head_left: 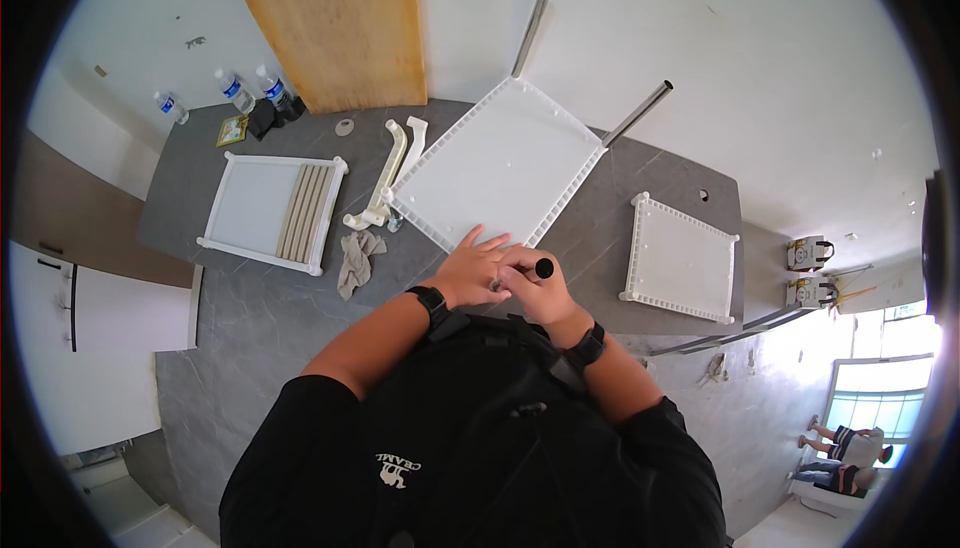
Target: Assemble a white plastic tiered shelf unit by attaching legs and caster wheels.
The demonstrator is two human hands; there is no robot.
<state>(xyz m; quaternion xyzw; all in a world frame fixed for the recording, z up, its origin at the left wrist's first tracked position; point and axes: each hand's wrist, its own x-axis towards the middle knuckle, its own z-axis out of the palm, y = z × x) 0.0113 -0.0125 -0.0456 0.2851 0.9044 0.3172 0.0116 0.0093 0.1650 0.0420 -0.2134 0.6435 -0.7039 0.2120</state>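
A white plastic shelf panel [505, 163] lies tilted on the grey table, one corner toward me. Two metal tubes stand up from its far corners: the left tube [530, 36] and the right tube [638, 114]. At the near corner my right hand [545, 296] is closed round another tube [544, 268], whose dark round end points up at me. My left hand [472, 273] rests beside it with its fingers stretched over the panel's near edge, open. The corner itself is mostly hidden under my hands.
Left of the panel lie white plastic frame pieces [392, 173], a grey cloth [358, 263] and a smaller panel with beige strips [275, 210]. Another white panel [682, 258] is at the right. Bottles [235, 93] and a wooden board [340, 28] stand along the back.
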